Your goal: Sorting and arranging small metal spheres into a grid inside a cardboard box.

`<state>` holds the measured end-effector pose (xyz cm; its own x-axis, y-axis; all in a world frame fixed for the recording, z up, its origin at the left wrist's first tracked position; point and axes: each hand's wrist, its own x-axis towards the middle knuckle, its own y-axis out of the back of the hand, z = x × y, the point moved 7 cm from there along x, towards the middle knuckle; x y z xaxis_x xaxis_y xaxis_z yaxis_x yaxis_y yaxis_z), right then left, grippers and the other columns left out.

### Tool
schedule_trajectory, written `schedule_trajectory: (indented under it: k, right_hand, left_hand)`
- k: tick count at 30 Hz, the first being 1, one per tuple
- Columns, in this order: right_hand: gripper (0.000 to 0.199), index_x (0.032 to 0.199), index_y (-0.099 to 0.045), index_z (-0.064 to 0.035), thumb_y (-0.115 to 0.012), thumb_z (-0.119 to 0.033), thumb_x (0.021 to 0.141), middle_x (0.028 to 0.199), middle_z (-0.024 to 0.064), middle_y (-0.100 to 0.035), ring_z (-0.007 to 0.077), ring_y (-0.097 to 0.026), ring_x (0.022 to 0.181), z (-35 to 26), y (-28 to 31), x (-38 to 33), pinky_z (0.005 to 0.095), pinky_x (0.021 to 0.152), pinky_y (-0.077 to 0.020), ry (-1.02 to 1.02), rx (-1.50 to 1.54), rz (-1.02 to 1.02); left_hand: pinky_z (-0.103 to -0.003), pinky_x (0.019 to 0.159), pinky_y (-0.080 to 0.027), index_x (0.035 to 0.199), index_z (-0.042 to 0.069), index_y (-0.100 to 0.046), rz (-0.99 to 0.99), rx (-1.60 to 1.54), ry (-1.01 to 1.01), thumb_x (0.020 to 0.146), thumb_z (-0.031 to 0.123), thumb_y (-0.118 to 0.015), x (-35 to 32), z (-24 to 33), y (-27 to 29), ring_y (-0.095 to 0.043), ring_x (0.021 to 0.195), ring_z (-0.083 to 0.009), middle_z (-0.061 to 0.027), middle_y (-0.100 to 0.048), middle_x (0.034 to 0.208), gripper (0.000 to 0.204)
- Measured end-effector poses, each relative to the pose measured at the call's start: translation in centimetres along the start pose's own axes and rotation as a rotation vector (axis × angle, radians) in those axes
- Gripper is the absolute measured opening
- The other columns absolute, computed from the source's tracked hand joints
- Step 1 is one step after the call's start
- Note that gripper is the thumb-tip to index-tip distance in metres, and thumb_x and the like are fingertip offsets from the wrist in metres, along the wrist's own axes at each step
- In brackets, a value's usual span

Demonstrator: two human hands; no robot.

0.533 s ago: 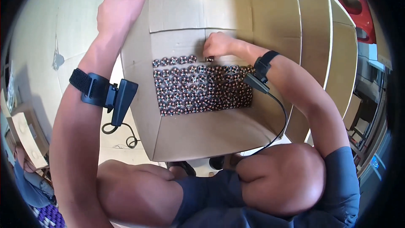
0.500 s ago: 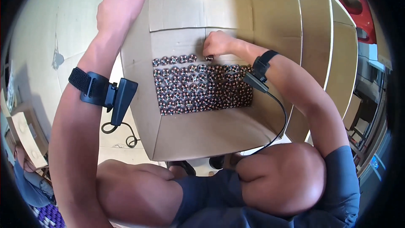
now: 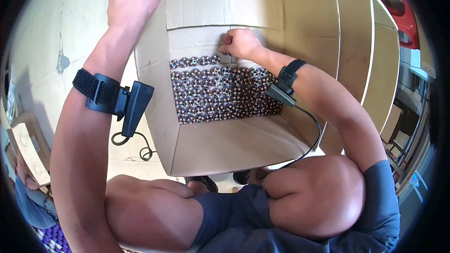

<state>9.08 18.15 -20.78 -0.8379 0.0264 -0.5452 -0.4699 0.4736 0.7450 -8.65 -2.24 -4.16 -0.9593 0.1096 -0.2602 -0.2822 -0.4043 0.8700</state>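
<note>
A large open cardboard box (image 3: 154,93) stands in front of me. Several rows of small round metal parts (image 3: 220,93) cover part of its floor. My left hand (image 3: 133,2) grips the top edge of the box's left flap. My right hand (image 3: 241,44) reaches down inside the box, fingers pinched on a small round metal part (image 3: 227,55) at the far row's right end. Both forearms wear black straps with small devices; a cable runs from the right one.
More flattened or stacked cardboard boxes (image 3: 370,65) stand to the right. A red plastic object (image 3: 403,14) lies at the upper right. My bare knees (image 3: 309,197) sit below the box. Pale floor lies on the left, with a wooden item (image 3: 26,145) near the left edge.
My right hand has shifted slightly left along the far row of parts. The left hand keeps its hold on the flap.
</note>
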Motion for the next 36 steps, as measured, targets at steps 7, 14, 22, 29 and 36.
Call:
schedule_trajectory:
  k: [7,14,22,29,36]
  right_hand:
    - [0.043,0.1,-0.076,-0.0112,-0.06,-0.048,0.086,0.097,0.0145,-0.072,0.0347,-0.068,0.092,0.1,-1.7,0.3,0.0427,0.087,-0.0537,-0.079,-0.079,-0.115]
    - [0.037,0.098,-0.075,-0.0107,-0.058,-0.042,0.089,0.097,0.016,-0.071,0.0347,-0.068,0.093,-2.4,5.6,-2.8,0.0439,0.089,-0.0531,-0.026,0.019,-0.098]
    - [0.019,0.094,-0.071,-0.0017,-0.07,-0.02,0.089,0.08,0.0099,-0.07,0.0145,-0.063,0.066,0.7,29.5,-18.7,0.0293,0.062,-0.0516,0.094,0.307,1.028]
    - [0.031,0.096,-0.073,-0.0085,-0.077,-0.032,0.075,0.097,0.0154,-0.071,0.0353,-0.067,0.091,31.9,25.1,-27.4,0.0446,0.085,-0.0538,-0.733,-0.153,0.611]
    - [0.032,0.095,-0.073,-0.0074,-0.082,-0.026,0.071,0.098,0.0167,-0.067,0.0361,-0.064,0.096,34.2,20.3,-27.2,0.046,0.086,-0.0525,-0.588,-0.343,0.544]
  left_hand:
    - [-0.038,0.088,-0.052,0.119,0.0,-0.063,0.0,-0.028,0.027,0.08,0.047,-0.06,-0.5,0.4,0.1,-0.07,0.094,-0.0301,-0.0183,-0.071,0.102,0.061]
    - [-0.041,0.093,-0.05,0.116,0.005,-0.067,0.058,-0.084,-0.009,0.079,0.042,-0.061,-0.7,0.9,0.8,-0.067,0.103,-0.0354,-0.02,-0.07,0.108,0.053]
    - [-0.039,0.094,-0.048,0.123,0.003,-0.061,0.069,-0.208,-0.006,0.086,0.028,-0.06,-1.2,-0.8,0.6,-0.066,0.105,-0.0315,-0.0176,-0.069,0.114,0.045]
    - [-0.038,0.092,-0.048,0.121,0.003,-0.061,0.046,-0.227,-0.004,0.086,0.026,-0.059,-0.6,1.3,-0.5,-0.066,0.104,-0.0306,-0.017,-0.069,0.113,0.042]
    - [-0.04,0.092,-0.05,0.121,0.001,-0.062,0.098,-0.196,-0.09,0.084,0.026,-0.064,-0.7,0.2,0.2,-0.067,0.104,-0.0324,-0.0188,-0.07,0.111,0.044]
